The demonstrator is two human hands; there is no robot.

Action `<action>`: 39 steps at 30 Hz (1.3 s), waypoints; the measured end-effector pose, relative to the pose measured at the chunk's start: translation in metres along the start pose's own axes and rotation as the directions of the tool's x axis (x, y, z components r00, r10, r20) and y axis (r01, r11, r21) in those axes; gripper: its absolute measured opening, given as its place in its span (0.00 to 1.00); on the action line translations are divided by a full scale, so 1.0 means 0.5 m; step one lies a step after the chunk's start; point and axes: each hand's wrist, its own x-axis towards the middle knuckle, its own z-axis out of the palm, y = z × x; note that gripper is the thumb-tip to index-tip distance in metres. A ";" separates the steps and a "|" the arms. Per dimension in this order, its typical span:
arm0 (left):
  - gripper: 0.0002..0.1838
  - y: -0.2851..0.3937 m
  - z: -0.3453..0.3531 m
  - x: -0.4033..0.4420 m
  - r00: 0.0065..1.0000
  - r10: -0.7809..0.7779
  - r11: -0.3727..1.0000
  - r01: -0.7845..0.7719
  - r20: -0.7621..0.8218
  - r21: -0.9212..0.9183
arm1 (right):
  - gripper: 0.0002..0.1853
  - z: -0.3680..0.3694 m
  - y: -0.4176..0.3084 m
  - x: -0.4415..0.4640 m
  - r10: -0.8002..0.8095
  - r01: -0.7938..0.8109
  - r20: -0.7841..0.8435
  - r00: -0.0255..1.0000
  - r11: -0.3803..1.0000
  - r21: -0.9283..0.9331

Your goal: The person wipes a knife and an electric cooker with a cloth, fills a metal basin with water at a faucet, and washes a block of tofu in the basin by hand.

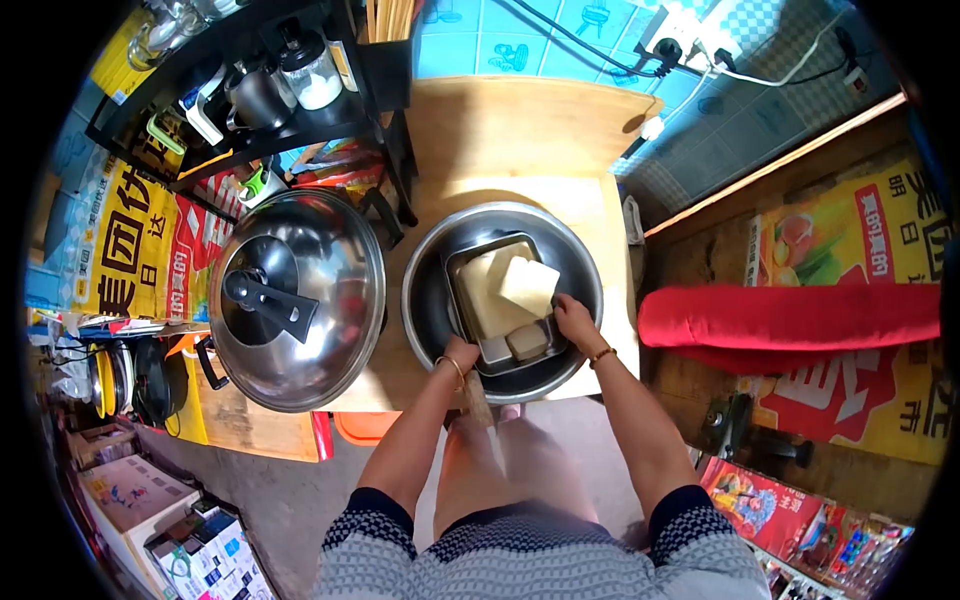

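A wide metal basin (418,330) stands on the wooden counter. Inside it is a rectangular metal tray (455,285) with a large pale block (487,300), a whiter piece (529,282) on top and a smaller brownish block (527,342) near its front. My left hand (461,354) is closed at the tray's front left corner, beside a wooden handle (478,400) that sticks out over the basin's rim. At the tray's right side, my right hand (575,322) has its fingers closed on the tray's edge. The fingertips of both hands are partly hidden.
A large pan with a domed metal lid (345,330) stands left of the basin. Behind it is a black shelf (385,130) with jars. A red padded roll (790,318) lies at the right. Plugs and cables (690,55) hang at the back wall.
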 end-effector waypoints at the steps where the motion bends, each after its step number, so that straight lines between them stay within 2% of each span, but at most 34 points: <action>1: 0.22 0.020 -0.008 -0.004 0.991 -0.123 0.979 0.111 -0.060 -0.172 | 0.15 0.014 0.015 0.023 -0.009 0.009 0.000 1.000 0.998 0.063; 2: 0.21 0.044 -0.024 -0.009 0.963 -0.249 0.917 0.203 -0.098 -0.343 | 0.15 0.025 0.030 0.041 -0.017 0.017 -0.001 1.000 0.998 0.063; 4: 0.20 0.072 -0.047 -0.020 0.954 -0.285 0.890 0.228 -0.091 -0.394 | 0.14 0.043 0.056 0.068 0.018 -0.040 0.081 0.997 0.959 0.280; 5: 0.18 0.074 -0.045 -0.023 0.944 -0.323 0.857 0.261 -0.069 -0.444 | 0.14 0.045 0.067 0.078 0.067 -0.123 0.171 0.983 0.932 0.341; 9: 0.18 0.058 -0.030 0.003 0.923 -0.369 0.866 0.300 -0.106 -0.401 | 0.15 0.078 0.097 0.096 0.129 -0.245 0.262 0.956 0.843 0.479; 11: 0.17 0.046 -0.018 0.004 0.931 -0.266 0.935 0.186 -0.250 -0.302 | 0.15 0.096 0.110 0.098 0.119 -0.231 0.245 0.962 0.833 0.503; 13: 0.17 0.034 -0.012 0.011 0.926 -0.250 0.949 0.177 -0.282 -0.259 | 0.16 0.089 0.075 0.083 0.094 -0.189 0.184 0.978 0.763 0.618; 14: 0.17 0.025 -0.004 0.016 0.922 -0.234 0.961 0.172 -0.307 -0.217 | 0.16 0.080 0.068 0.079 0.091 -0.184 0.179 0.980 0.763 0.620; 16: 0.18 0.002 0.005 0.032 0.934 -0.202 0.953 0.118 -0.296 -0.279 | 0.16 0.062 0.055 0.072 0.223 -0.347 0.280 0.934 0.759 0.552; 18: 0.17 0.049 -0.030 -0.003 0.935 -0.304 0.928 0.246 -0.185 -0.280 | 0.15 0.063 0.060 0.067 0.213 -0.348 0.288 0.933 0.731 0.587; 19: 0.17 0.055 -0.034 -0.012 0.935 -0.301 0.929 0.244 -0.185 -0.278 | 0.15 0.062 0.061 0.068 0.196 -0.344 0.296 0.935 0.706 0.619; 21: 0.16 0.061 -0.036 -0.024 0.943 -0.213 0.940 0.126 -0.254 -0.318 | 0.15 0.054 0.051 0.061 0.192 -0.312 0.255 0.948 0.722 0.617; 24: 0.16 0.055 -0.033 -0.034 0.944 -0.165 0.959 0.086 -0.285 -0.271 | 0.14 0.033 0.022 0.035 0.163 -0.249 0.192 0.968 0.731 0.635; 26: 0.16 0.076 -0.049 -0.061 0.958 -0.153 0.964 0.091 -0.242 -0.249 | 0.13 0.014 0.022 0.018 0.150 -0.216 0.156 0.976 0.722 0.657; 28: 0.15 0.108 -0.063 -0.092 0.969 -0.139 0.970 0.092 -0.203 -0.225 | 0.12 0.002 0.040 0.015 0.098 -0.136 0.096 0.991 0.792 0.595; 29: 0.15 0.121 -0.068 -0.102 0.977 -0.073 0.970 0.023 -0.199 -0.240 | 0.12 -0.038 0.003 -0.002 0.161 -0.203 0.125 0.979 0.797 0.569; 30: 0.15 0.134 -0.072 -0.115 0.981 -0.008 0.966 -0.043 -0.195 -0.255 | 0.12 -0.037 0.040 0.005 0.114 -0.171 0.134 0.984 0.793 0.584; 32: 0.16 0.179 -0.082 -0.127 0.985 0.028 0.978 -0.062 -0.172 -0.198 | 0.11 -0.095 0.010 -0.007 0.180 -0.208 0.111 0.977 0.718 0.664; 33: 0.16 0.200 -0.082 -0.126 0.988 0.056 0.986 -0.077 -0.146 -0.147 | 0.12 -0.135 -0.013 -0.013 0.215 -0.250 0.131 0.968 0.753 0.609; 34: 0.16 0.204 -0.067 -0.110 0.987 0.066 0.985 -0.088 -0.146 -0.150 | 0.12 -0.178 -0.043 -0.030 0.154 -0.157 0.060 0.986 0.753 0.639; 36: 0.17 0.206 -0.033 -0.061 0.987 0.133 0.934 -0.157 -0.095 -0.322 | 0.13 -0.215 0.015 -0.014 0.076 -0.117 0.089 0.993 0.705 0.699; 38: 0.16 0.293 -0.055 -0.069 0.987 0.141 0.917 -0.161 -0.082 -0.364 | 0.17 -0.256 0.087 0.011 0.048 -0.074 0.057 0.997 0.751 0.656; 39: 0.15 0.347 -0.074 -0.087 0.988 0.139 0.901 -0.152 -0.063 -0.407 | 0.18 -0.288 0.049 0.001 0.142 -0.123 0.024 0.990 0.747 0.653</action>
